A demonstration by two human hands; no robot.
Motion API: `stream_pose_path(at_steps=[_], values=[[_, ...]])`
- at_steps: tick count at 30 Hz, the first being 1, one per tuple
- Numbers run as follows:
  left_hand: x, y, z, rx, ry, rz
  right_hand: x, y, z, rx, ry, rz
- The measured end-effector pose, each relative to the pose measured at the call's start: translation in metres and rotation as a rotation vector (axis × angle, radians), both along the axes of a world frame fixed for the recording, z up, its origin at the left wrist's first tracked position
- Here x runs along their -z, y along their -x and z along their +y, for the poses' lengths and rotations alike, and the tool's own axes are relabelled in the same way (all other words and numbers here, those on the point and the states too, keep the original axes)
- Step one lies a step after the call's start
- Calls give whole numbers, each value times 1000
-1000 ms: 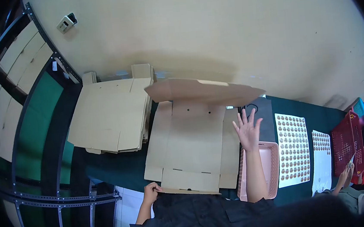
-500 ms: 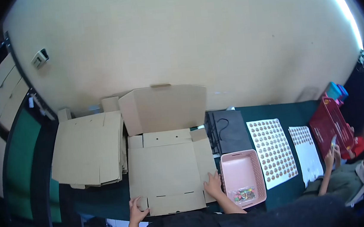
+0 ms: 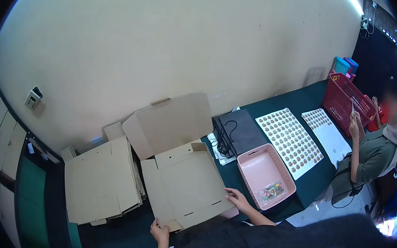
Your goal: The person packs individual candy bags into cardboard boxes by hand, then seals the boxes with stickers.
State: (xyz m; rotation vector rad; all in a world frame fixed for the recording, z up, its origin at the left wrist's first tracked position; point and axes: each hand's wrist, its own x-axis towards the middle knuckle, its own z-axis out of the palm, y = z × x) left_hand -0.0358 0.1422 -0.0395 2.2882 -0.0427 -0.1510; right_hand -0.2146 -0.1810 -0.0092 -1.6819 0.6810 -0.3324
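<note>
A partly folded cardboard box (image 3: 182,182) lies in front of me on the table, with its lid panel (image 3: 175,123) standing up against the wall. My left hand (image 3: 159,231) pinches the small corner flap at the box's near left. At the right side, my right hand (image 3: 239,200) holds the edge of the side panel, which stands raised; part of the fingers is hidden behind it. The far right corner flap (image 3: 198,146) is bent inward.
Flat cardboard boxes (image 3: 97,185) are stacked on the left. To the right are black paper bags (image 3: 244,132), a pink basket (image 3: 263,165) with a packet of colourful pieces, sticker sheets (image 3: 290,142) and a red basket (image 3: 342,97). A co-worker (image 3: 375,151) handles something small at far right.
The right side panel has gone from lying flat to raised, with my right hand at its edge. My left hand stays at the near left corner. The view has turned right, showing more of the co-worker.
</note>
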Motion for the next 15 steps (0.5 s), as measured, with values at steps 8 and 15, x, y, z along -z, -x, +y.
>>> stream_pose_path(at_steps=[8,15], values=[[-37,13,-21,274,315,108,-5,10,25,-240,351,156],[0,-16,-10,667,-104,-137,-7,21,45,-197,581,305]])
